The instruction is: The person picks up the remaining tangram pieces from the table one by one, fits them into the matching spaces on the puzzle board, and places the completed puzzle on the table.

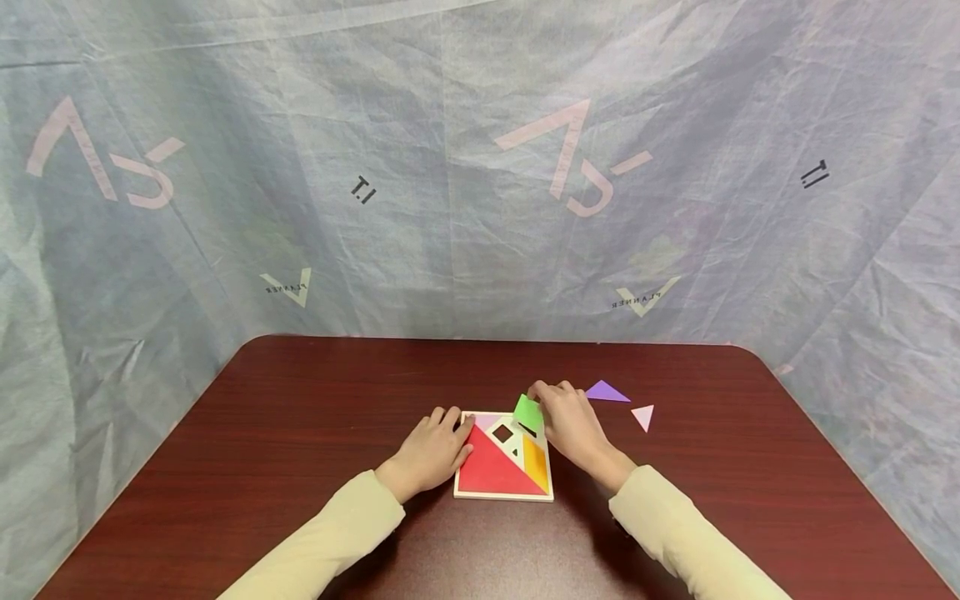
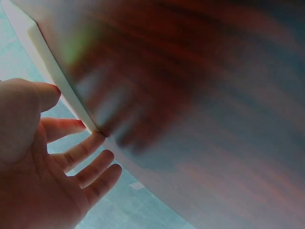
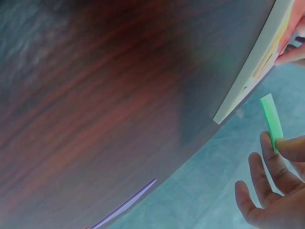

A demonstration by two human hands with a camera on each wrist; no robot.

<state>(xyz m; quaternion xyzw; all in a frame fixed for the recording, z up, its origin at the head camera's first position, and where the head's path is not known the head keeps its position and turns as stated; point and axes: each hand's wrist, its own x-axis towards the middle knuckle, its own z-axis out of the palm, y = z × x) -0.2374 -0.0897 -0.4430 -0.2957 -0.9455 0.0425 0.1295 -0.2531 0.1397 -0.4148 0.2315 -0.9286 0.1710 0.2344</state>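
The right hand (image 1: 573,425) is pinching a green piece (image 1: 528,412) above the puzzle tray (image 1: 504,495) at lower centre of the frame, while the left hand (image 1: 433,451), fingers relaxed, is steadying the tray's left edge. Next move, by judgement: turning the piece to match the empty slot, then lowering it flat.

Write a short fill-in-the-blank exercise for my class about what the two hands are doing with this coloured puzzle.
1. The right hand pinches a ____ piece above the puzzle tray.
2. The left hand rests against the tray's ____ edge.
3. The largest piece lying in the tray is ____.
4. Two loose triangles, a purple triangle and a pink triangle, lie on the ____ beside the right hand.

Missing words: green; left; red; table
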